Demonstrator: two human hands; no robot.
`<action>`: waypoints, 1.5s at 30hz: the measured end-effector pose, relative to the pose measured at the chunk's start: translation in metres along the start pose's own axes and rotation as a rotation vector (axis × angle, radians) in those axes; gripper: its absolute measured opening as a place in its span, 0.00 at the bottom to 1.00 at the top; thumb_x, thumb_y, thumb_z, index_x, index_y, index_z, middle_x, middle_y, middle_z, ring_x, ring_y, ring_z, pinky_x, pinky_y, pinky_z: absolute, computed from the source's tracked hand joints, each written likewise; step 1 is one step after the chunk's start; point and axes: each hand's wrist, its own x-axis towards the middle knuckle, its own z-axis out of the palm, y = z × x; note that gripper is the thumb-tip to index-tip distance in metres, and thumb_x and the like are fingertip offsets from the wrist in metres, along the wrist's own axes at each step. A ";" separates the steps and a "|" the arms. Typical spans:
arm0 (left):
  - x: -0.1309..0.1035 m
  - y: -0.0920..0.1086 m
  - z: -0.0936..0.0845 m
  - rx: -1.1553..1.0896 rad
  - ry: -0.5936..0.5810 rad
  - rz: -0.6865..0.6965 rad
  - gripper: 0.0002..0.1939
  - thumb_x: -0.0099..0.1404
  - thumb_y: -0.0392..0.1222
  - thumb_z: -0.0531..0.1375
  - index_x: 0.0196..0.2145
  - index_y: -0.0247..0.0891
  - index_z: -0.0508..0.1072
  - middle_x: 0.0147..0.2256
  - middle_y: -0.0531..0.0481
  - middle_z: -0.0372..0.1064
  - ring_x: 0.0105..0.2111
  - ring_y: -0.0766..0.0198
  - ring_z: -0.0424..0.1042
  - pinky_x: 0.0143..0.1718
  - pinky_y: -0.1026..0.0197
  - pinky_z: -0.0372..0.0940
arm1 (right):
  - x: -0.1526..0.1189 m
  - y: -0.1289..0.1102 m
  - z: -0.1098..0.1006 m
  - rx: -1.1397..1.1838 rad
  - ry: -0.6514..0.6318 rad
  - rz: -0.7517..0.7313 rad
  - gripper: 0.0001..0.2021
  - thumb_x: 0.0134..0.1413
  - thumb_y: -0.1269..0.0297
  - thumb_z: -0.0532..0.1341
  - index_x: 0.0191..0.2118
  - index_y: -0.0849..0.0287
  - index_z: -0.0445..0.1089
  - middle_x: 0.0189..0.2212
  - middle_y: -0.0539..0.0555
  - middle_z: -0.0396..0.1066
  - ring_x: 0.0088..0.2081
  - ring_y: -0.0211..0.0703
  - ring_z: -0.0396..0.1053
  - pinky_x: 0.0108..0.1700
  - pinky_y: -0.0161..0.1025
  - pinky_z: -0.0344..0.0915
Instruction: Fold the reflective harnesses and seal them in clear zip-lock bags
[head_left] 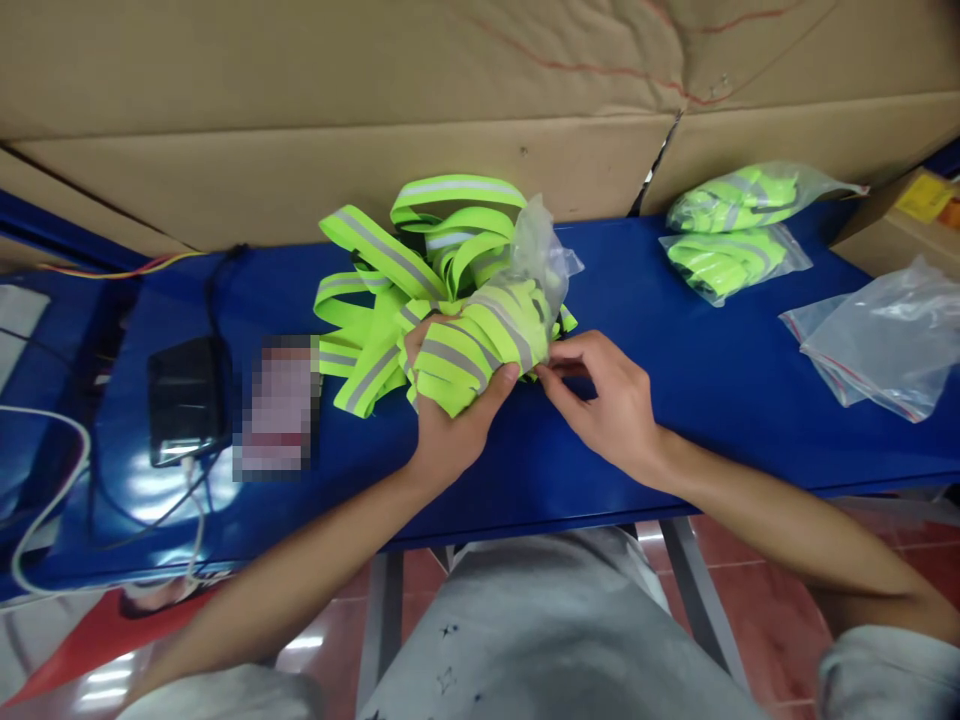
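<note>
My left hand (459,425) is wrapped round a folded bundle of neon yellow-green straps (469,345) with grey reflective stripes. A clear plastic bag (541,255) covers the bundle's right part, its loose end sticking up behind. At the bundle's right side, my right hand (600,390) pinches the bag's edge between thumb and forefinger. Behind and left of the bundle lies a loose heap of the same straps (375,300), partly hidden by it.
On the blue table (622,290), two filled bags (739,225) lie at the back right, near flat clear bags (885,335) and a cardboard box (907,225). A black device (187,400) with cables and a blurred flat object (279,410) lie left. Cardboard (337,180) stands behind.
</note>
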 end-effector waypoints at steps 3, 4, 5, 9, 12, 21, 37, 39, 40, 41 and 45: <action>-0.003 0.009 0.007 0.164 0.180 0.243 0.34 0.57 0.47 0.77 0.53 0.46 0.64 0.56 0.45 0.64 0.63 0.51 0.66 0.70 0.46 0.59 | 0.003 -0.007 -0.003 0.014 0.041 0.092 0.05 0.63 0.69 0.66 0.41 0.54 0.70 0.31 0.48 0.76 0.32 0.37 0.77 0.36 0.35 0.79; -0.004 0.011 0.009 0.183 0.178 0.274 0.33 0.58 0.46 0.77 0.53 0.46 0.64 0.55 0.45 0.64 0.61 0.52 0.67 0.69 0.47 0.60 | 0.002 -0.009 -0.003 0.040 0.052 0.126 0.06 0.62 0.69 0.67 0.40 0.54 0.68 0.30 0.47 0.76 0.30 0.36 0.76 0.35 0.34 0.78; -0.004 0.012 0.011 0.186 0.164 0.283 0.31 0.59 0.46 0.76 0.53 0.45 0.63 0.54 0.45 0.64 0.60 0.53 0.68 0.68 0.48 0.61 | 0.001 -0.011 -0.002 0.077 0.060 0.147 0.08 0.61 0.69 0.67 0.40 0.54 0.67 0.28 0.45 0.75 0.29 0.35 0.75 0.34 0.33 0.78; 0.003 0.005 0.012 0.132 0.169 0.227 0.29 0.62 0.47 0.74 0.52 0.44 0.63 0.54 0.45 0.64 0.58 0.55 0.68 0.66 0.50 0.63 | -0.013 -0.017 0.009 0.166 0.030 0.046 0.14 0.61 0.72 0.64 0.47 0.52 0.61 0.31 0.44 0.73 0.29 0.34 0.75 0.34 0.32 0.77; 0.009 -0.004 0.010 0.039 0.198 0.126 0.31 0.61 0.51 0.75 0.54 0.44 0.64 0.55 0.46 0.66 0.61 0.54 0.68 0.67 0.48 0.63 | -0.017 -0.017 0.011 0.036 -0.047 -0.099 0.12 0.61 0.74 0.61 0.46 0.52 0.62 0.35 0.47 0.75 0.33 0.35 0.77 0.37 0.33 0.75; 0.006 -0.017 0.006 0.021 0.143 0.077 0.34 0.59 0.55 0.74 0.57 0.45 0.67 0.56 0.44 0.69 0.63 0.50 0.69 0.68 0.47 0.65 | -0.002 0.005 0.002 -0.335 -0.232 -0.134 0.11 0.72 0.61 0.60 0.36 0.59 0.71 0.29 0.49 0.75 0.27 0.35 0.70 0.31 0.36 0.61; 0.007 -0.021 -0.006 0.279 -0.231 0.507 0.44 0.62 0.43 0.73 0.67 0.49 0.54 0.60 0.40 0.59 0.61 0.50 0.67 0.61 0.45 0.67 | 0.003 -0.003 -0.013 -0.182 -0.108 -0.179 0.06 0.69 0.61 0.64 0.43 0.56 0.69 0.30 0.47 0.75 0.29 0.34 0.72 0.32 0.33 0.68; 0.006 -0.017 -0.008 0.300 -0.307 0.485 0.46 0.61 0.42 0.72 0.69 0.47 0.52 0.63 0.38 0.57 0.64 0.48 0.64 0.65 0.42 0.65 | 0.002 -0.004 -0.012 -0.131 -0.092 -0.129 0.03 0.69 0.65 0.64 0.44 0.56 0.69 0.31 0.47 0.75 0.30 0.34 0.74 0.35 0.32 0.71; 0.005 -0.015 -0.008 0.300 -0.348 0.470 0.48 0.61 0.43 0.72 0.71 0.46 0.50 0.64 0.37 0.55 0.66 0.47 0.62 0.67 0.41 0.64 | 0.002 -0.004 -0.011 -0.111 -0.078 -0.105 0.04 0.68 0.66 0.64 0.45 0.56 0.70 0.31 0.47 0.75 0.31 0.34 0.75 0.36 0.32 0.73; 0.005 -0.013 -0.008 0.293 -0.376 0.451 0.50 0.61 0.43 0.72 0.72 0.46 0.49 0.66 0.36 0.54 0.68 0.46 0.61 0.68 0.41 0.64 | 0.002 -0.004 -0.012 -0.095 -0.064 -0.081 0.05 0.67 0.66 0.65 0.46 0.56 0.70 0.32 0.47 0.76 0.32 0.34 0.75 0.37 0.32 0.74; 0.003 -0.015 -0.006 0.281 -0.339 0.377 0.48 0.66 0.44 0.71 0.74 0.47 0.50 0.69 0.38 0.58 0.66 0.49 0.67 0.60 0.50 0.74 | 0.007 -0.002 -0.018 -0.068 -0.023 0.001 0.05 0.66 0.67 0.65 0.47 0.56 0.74 0.36 0.50 0.79 0.34 0.36 0.78 0.40 0.34 0.77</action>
